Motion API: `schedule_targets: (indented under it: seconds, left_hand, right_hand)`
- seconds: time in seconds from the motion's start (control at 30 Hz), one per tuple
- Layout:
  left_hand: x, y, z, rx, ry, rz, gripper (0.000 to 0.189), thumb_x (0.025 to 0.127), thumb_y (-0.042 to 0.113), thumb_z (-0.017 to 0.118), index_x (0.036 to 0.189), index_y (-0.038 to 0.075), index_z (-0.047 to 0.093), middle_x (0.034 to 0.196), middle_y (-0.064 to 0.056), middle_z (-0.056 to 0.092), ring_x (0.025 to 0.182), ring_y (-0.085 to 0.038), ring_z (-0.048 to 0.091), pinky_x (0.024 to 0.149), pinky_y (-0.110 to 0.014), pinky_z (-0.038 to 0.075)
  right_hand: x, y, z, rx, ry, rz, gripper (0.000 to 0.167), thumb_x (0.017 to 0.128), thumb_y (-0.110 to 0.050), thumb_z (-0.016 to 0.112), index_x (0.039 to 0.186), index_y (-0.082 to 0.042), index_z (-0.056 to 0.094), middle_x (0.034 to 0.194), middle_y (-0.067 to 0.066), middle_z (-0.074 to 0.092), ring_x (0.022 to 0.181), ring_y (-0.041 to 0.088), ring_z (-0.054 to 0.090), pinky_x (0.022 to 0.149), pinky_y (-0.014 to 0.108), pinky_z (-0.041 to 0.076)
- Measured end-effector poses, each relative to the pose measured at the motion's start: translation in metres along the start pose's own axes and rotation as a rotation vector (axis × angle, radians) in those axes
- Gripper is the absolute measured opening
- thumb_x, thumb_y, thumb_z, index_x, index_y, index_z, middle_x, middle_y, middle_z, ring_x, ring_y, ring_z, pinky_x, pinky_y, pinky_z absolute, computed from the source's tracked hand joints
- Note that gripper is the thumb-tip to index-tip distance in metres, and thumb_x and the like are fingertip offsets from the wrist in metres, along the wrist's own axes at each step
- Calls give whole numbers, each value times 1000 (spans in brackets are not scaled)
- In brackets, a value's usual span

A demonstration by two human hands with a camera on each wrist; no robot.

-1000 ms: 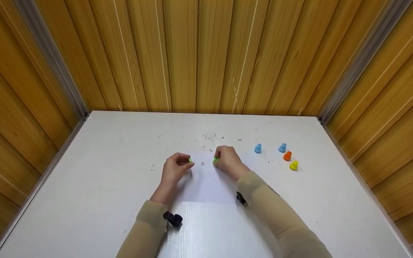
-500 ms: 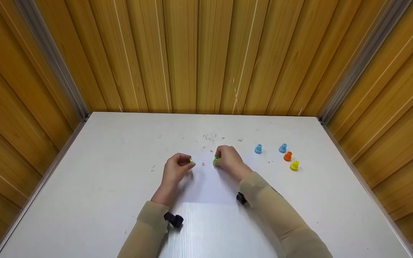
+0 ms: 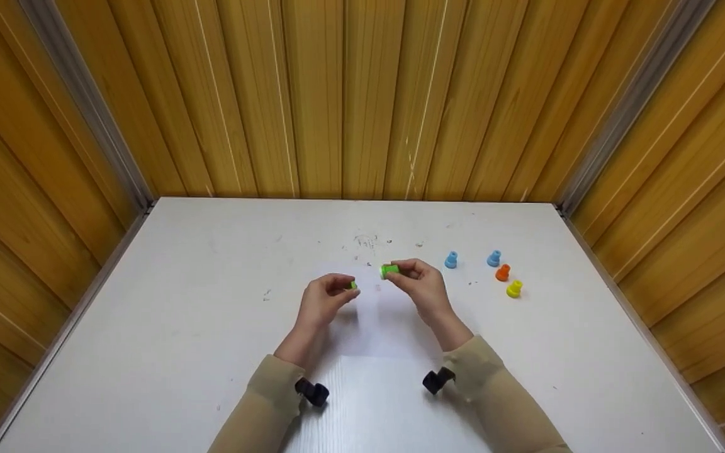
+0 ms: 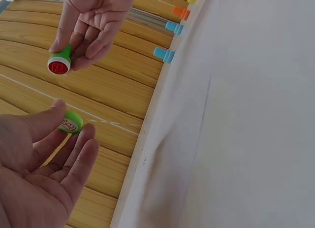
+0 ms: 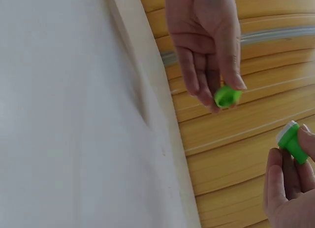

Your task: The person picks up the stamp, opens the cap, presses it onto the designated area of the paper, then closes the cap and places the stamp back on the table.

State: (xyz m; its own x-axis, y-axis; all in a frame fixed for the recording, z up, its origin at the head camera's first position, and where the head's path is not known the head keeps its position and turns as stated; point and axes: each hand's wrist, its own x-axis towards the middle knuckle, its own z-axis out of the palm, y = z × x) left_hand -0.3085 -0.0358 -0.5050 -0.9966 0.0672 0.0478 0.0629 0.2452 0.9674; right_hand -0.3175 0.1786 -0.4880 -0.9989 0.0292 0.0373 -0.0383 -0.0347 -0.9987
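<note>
My right hand (image 3: 425, 290) pinches a green stamp (image 3: 390, 270) between thumb and fingers, raised over a white sheet of paper (image 3: 369, 333). Its round red inked face (image 4: 59, 67), with a white rim, shows in the left wrist view. To its left, my left hand (image 3: 325, 305) holds the stamp's green cap (image 4: 72, 122) by thumb and fingertips. A printed oval marks the cap's closed end, and its hollow side appears in the right wrist view. Cap and stamp are apart. A faint reddish mark (image 3: 377, 287) lies on the paper between the hands.
Two blue stamps (image 3: 451, 260), an orange stamp (image 3: 503, 272) and a yellow stamp (image 3: 514, 289) stand on the right of the white table (image 3: 211, 251). Small dark scribbles (image 3: 365, 241) dot the table beyond the paper. Wood-patterned walls (image 3: 312, 100) enclose the back and sides.
My right hand has lifted the green stamp off the paper and tilted it, turning its face leftward. My left hand with the cap has shifted slightly right. The reddish mark now shows between the hands.
</note>
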Motion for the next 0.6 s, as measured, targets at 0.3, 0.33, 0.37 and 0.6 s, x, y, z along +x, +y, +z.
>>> schedule_targets:
  seconds: [0.3,0.33,0.37,0.6]
  left_hand:
    - [-3,2,8,-76,-86,52,33,90,8,79,119,-6,72,107,-18,78,89,-19,77,79,-29,65]
    - [-3,2,8,-76,-92,58,32,90,8,79,118,-6,72,107,-18,78,88,-19,77,79,-29,65]
    - [-4,2,9,-76,-96,60,31,90,7,79,118,-5,72,107,-17,78,88,-19,77,78,-29,65]
    - [-5,0,10,-49,-116,64,28,89,9,80,114,-1,75,106,-15,78,87,-18,77,78,-29,65]
  right_hand:
    - [-12,23,10,62,-60,42,28,87,1,78,113,6,70,104,7,79,93,10,73,83,21,61]
    - [-12,24,11,53,-67,39,28,87,1,78,114,6,70,104,7,79,93,10,73,83,21,61]
    - [-13,25,11,44,-75,38,29,87,0,79,114,6,70,105,7,79,94,10,73,83,21,61]
    - [-16,27,11,-20,-109,41,30,87,-3,80,115,5,71,106,8,78,95,10,73,83,20,62]
